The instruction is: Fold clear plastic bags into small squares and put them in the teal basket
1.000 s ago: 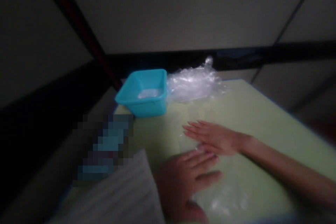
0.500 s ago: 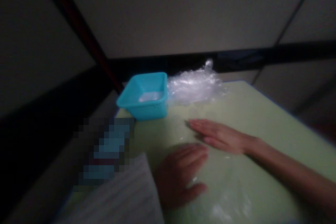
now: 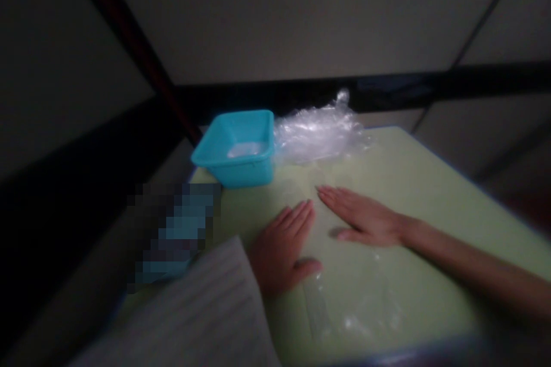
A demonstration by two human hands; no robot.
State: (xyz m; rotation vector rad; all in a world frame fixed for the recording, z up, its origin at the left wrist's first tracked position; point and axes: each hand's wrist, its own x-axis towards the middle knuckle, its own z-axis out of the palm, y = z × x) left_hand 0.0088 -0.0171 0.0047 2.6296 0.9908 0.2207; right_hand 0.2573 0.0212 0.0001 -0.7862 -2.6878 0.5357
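A clear plastic bag [image 3: 357, 304] lies flat on the pale green tabletop [image 3: 439, 200], its glossy creases showing towards the near edge. My left hand [image 3: 282, 252], below a striped light sleeve, rests palm down at the bag's left side, fingers stretched out and thumb apart. Opposite it, my right hand [image 3: 365, 218] is laid flat with fingers extended and thumb spread, seemingly on the bag's upper part. Neither hand grips anything. The bag's far outline is faint and hard to make out.
A turquoise plastic basin [image 3: 241, 178] stands at the back left with something whitish inside. Beside it sits a crumpled heap of clear plastic bags [image 3: 318, 135]. A pixelated bluish thing [image 3: 185, 229] lies at the table's left edge. A wall rises behind the table.
My left hand has moved away from me and slightly left, and its fingers now point forward. My right hand's thumb has spread further from its fingers. The view has tilted slightly.
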